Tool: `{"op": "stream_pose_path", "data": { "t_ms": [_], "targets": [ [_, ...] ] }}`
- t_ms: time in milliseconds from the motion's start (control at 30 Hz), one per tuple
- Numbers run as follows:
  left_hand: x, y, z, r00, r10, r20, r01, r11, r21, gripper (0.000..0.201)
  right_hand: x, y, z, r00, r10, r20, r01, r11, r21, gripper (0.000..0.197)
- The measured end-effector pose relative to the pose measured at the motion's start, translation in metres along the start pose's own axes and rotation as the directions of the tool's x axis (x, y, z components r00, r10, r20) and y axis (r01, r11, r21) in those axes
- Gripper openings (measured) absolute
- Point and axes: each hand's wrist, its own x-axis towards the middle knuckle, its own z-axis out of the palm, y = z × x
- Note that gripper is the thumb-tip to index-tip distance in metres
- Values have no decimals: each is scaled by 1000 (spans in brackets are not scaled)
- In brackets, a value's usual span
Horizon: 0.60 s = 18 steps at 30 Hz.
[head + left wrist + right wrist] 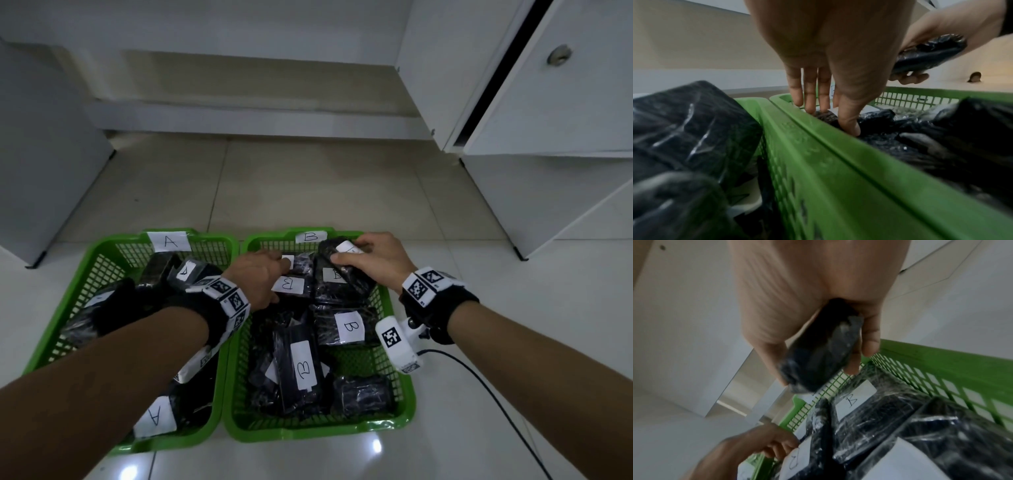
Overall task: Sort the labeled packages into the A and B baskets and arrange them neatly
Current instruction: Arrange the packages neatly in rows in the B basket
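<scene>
Two green baskets stand side by side on the floor: basket A (102,253) on the left, basket B (394,308) on the right. Both hold several black plastic-wrapped packages with white labels. My right hand (370,255) grips a black package (337,253) above the far end of basket B; the same package (818,356) fills the right wrist view. My left hand (263,277) reaches over the shared rims, its straight fingers (812,97) pressing on a package marked B (289,284) at the far left of basket B.
A white cabinet (548,102) with an open door stands at the right, and a grey panel (41,154) at the left. Pale floor tiles (291,185) stretch beyond the baskets. A black cable (496,404) trails from my right wrist across the floor.
</scene>
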Motion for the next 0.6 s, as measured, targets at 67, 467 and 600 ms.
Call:
{"op": "stream_pose_path", "data": {
  "t_ms": [67, 467, 600],
  "targets": [
    [1, 2, 3, 1000, -27, 9, 27, 1000, -6, 58, -2, -1, 5, 996, -79, 45, 83, 991, -102, 45],
    [-7, -11, -13, 954, -281, -104, 175, 804, -569, 44, 2, 6, 21, 962, -269, 38, 228, 726, -649, 49],
    [-9, -4, -19, 885, -459, 77, 240, 308, -920, 30, -9, -18, 24, 851, -521, 70, 490, 740, -461, 51]
  ]
}}
